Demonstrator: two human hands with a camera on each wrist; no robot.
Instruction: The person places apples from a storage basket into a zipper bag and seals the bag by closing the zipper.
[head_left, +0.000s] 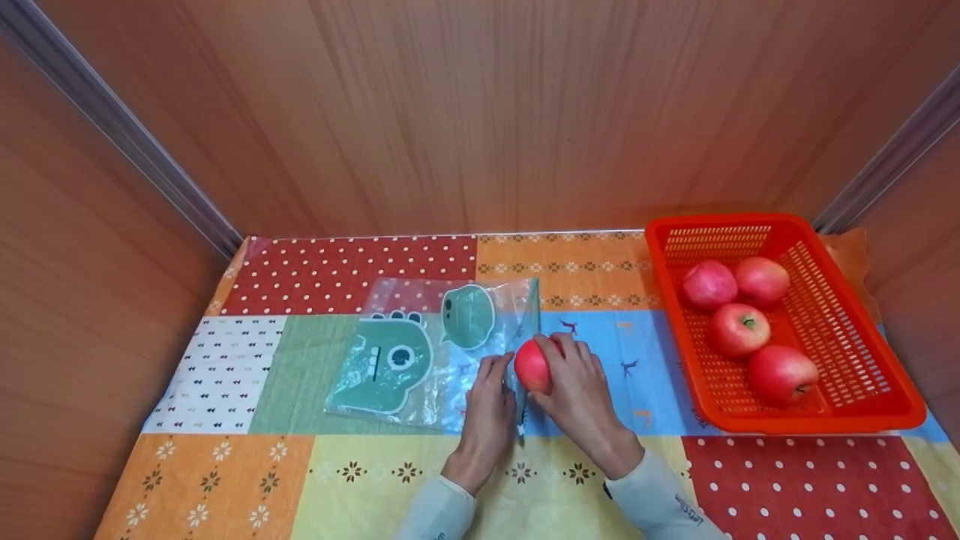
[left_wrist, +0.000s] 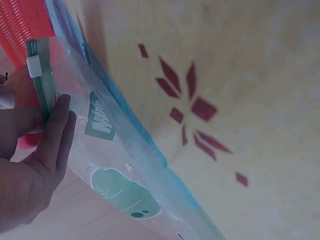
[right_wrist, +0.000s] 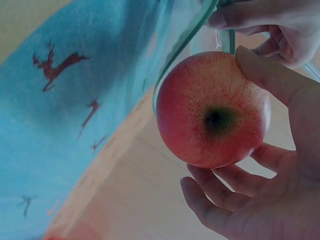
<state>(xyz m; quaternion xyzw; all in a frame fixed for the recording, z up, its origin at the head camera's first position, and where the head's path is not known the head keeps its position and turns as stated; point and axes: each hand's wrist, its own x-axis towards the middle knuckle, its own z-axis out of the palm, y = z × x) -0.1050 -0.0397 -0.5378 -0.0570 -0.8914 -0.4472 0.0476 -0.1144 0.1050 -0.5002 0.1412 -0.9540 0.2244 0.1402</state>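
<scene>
One apple (head_left: 531,367), gripped in the right hand (head_left: 579,390), at the mouth of the clear bag (head_left: 427,360), whose edge the left hand (head_left: 489,411) pinches! Four more apples (head_left: 739,330) lie in the basket (head_left: 825,424), to the right hand's right; none shows in the bag, so early days, I'd judge. Only the right wrist view gives us the apple's dark hollow (right_wrist: 217,120).

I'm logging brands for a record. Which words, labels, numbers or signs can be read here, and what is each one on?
"LetsSlim", as best it reads: small dark print on the right sleeve.
"im", apparently: on the left sleeve, the rest cut off by the picture's lower edge.
White lettering on the green label of the clear bag: too blurred to read surely.
</scene>
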